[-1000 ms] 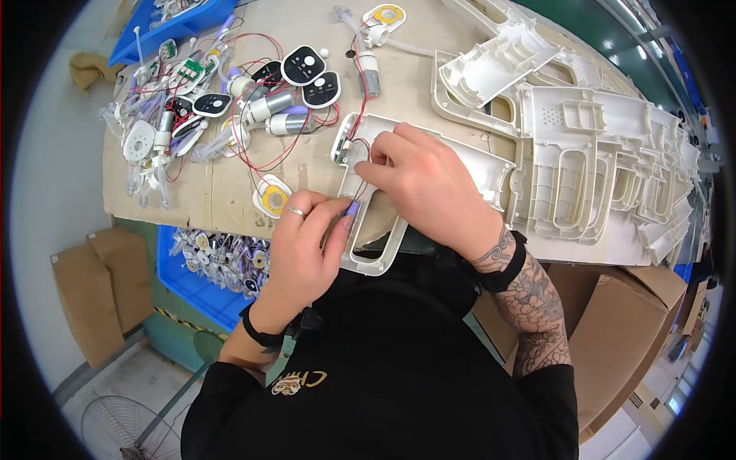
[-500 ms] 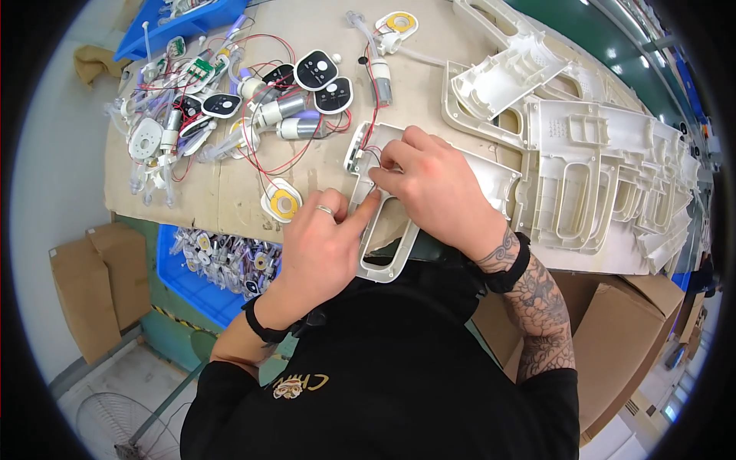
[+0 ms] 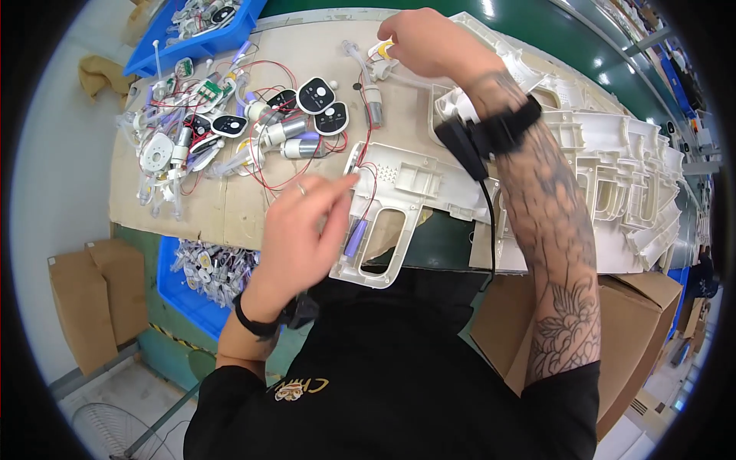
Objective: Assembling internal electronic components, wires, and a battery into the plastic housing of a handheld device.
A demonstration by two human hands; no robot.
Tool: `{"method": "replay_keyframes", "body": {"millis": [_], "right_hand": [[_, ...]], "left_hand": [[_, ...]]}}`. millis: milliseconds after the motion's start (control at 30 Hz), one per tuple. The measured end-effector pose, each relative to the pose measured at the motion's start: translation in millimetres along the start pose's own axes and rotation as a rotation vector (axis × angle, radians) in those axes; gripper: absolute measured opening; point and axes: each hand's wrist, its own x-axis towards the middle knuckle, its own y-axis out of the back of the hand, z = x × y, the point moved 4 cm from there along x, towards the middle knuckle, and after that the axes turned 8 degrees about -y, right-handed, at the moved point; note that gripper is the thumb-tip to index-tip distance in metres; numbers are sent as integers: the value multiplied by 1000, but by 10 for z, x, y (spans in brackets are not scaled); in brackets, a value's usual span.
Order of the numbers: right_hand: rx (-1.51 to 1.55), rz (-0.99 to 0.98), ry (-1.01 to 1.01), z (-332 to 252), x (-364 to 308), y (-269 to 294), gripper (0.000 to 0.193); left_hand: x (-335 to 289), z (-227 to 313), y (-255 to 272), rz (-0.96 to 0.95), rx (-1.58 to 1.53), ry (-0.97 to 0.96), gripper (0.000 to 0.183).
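My left hand [image 3: 303, 230] has its index finger stretched out and its thumb apart. The fingertip lies at the left edge of a white plastic housing half [image 3: 418, 180], by the red wires [image 3: 373, 184]. A slim purple cylinder [image 3: 355, 238] sits in the housing's looped handle. At the far side of the table, my right hand [image 3: 437, 46] is closed over a white disc with a yellow ring [image 3: 379, 52], its fingertips partly hidden. Clear tubing and a silver motor [image 3: 373, 107] lie beside that disc; a red wire runs from the motor to the housing.
Several motors, tubes, wires and black-faced panels [image 3: 315, 96] are heaped at the left. A blue bin [image 3: 245, 23] of parts stands far left; another blue bin [image 3: 170, 287] is below the table edge. White housing shells [image 3: 613, 169] pile up at right. A cardboard box [image 3: 590, 322] stands near right.
My right hand has left the housing and reached far across to the yellow-ringed disc. My left hand has drawn slightly left, uncovering the purple cylinder. The view has shifted a little.
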Motion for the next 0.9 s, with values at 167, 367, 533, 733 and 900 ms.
{"method": "replay_keyframes", "body": {"millis": [167,367,533,733,900], "right_hand": [[-242,-215,-30,259,524,-513,51],[7,-299,-81,374,584,-544,53],[189,-267,-127,343,530,-437,47],[262,-227,-154,450,640,-532,39],[333,52,79,448,927,-316,39]], "left_hand": [[702,-343,143,-43,94,60,34],[1771,-1055,-89,-99,421,261,54],[2040,-1658,-407,-196,379,357,56],[1847,-1048,-313,192,175,-37,40],[1723,-226,-532,9,103,-258,49]]}}
